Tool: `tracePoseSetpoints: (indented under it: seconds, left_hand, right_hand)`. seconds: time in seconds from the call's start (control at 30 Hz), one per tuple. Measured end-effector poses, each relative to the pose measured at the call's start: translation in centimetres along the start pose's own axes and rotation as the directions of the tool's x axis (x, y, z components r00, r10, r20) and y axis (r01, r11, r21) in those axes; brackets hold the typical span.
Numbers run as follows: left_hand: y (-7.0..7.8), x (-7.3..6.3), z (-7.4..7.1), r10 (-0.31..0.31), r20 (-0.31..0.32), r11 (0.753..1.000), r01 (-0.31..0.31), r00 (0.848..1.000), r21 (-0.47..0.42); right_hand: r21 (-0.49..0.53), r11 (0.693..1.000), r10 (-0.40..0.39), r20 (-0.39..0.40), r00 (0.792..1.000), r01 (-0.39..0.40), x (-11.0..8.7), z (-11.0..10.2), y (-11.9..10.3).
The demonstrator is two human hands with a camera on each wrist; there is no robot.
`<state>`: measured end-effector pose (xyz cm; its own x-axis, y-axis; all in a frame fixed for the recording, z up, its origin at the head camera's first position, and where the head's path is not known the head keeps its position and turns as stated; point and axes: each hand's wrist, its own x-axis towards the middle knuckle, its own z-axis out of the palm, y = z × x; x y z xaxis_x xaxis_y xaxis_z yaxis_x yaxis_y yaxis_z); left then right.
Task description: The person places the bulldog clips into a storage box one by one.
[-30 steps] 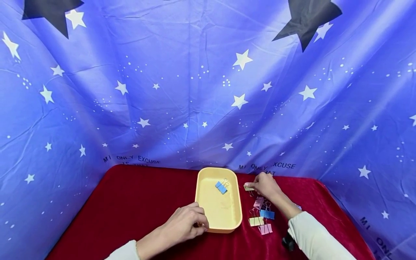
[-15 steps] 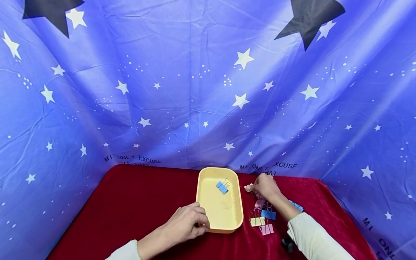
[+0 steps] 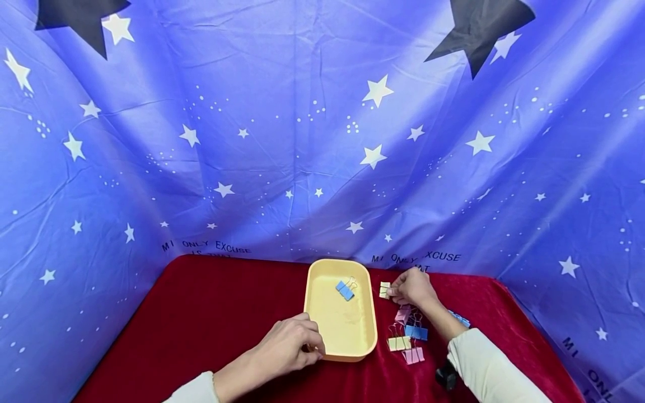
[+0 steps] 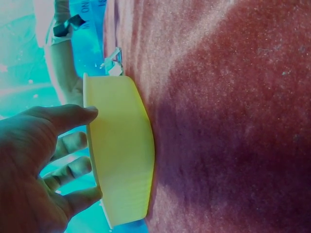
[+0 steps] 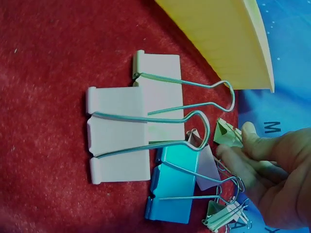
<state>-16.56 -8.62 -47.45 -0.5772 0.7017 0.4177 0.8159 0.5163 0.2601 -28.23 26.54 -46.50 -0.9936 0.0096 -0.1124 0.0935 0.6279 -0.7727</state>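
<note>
The right hand (image 3: pixel 414 286) pinches a pale yellow binder clip (image 3: pixel 384 289) between thumb and fingers, just right of the far part of a yellow tray (image 3: pixel 340 336); whether the clip touches the red cloth (image 3: pixel 216 313) is hard to tell. The left hand (image 3: pixel 291 342) grips the tray's rim at the near-left corner — its thumb and fingers set about the edge. Inside the tray, towards the far end, lies a blue binder clip (image 3: pixel 345 290). On the cloth right of the tray sit a small pink clip (image 3: pixel 402 313), a second blue clip (image 3: pixel 416 332), a second yellow clip (image 3: pixel 399 343) and, nearest the person, a larger pink clip (image 3: pixel 414 355) partly overlapping that yellow one. Another blue piece (image 3: pixel 459 319) shows beside the right forearm, partly hidden. A blue star-print curtain (image 3: pixel 282 140) hangs behind.
</note>
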Motion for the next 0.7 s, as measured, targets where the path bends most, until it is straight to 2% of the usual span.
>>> tracePoseSetpoints:
  seconds: [0.1,0.43,0.57,0.7]
  left_hand:
    - [0.0,0.0,-0.1,-0.012,0.009,1.0,0.012,1.0,-0.01]
    - [0.3,0.0,-0.3,-0.04,0.027,0.999,0.041,0.999,-0.021]
    - [0.3,0.0,-0.3,-0.043,0.032,0.999,0.043,0.999,-0.021]
    - [0.2,0.0,-0.3,-0.041,0.032,0.999,0.042,0.999,-0.025]
  right_hand:
    - [0.094,0.995,0.037,0.009,0.999,-0.037,0.0,0.0,0.1]
    - [0.296,0.953,0.049,0.039,0.998,-0.059,-0.2,-0.8,0.5]
    - [0.339,0.939,0.051,0.053,0.997,-0.066,0.0,-1.3,0.5]
    - [0.319,0.946,0.052,0.045,0.998,-0.064,0.2,-1.8,0.2]
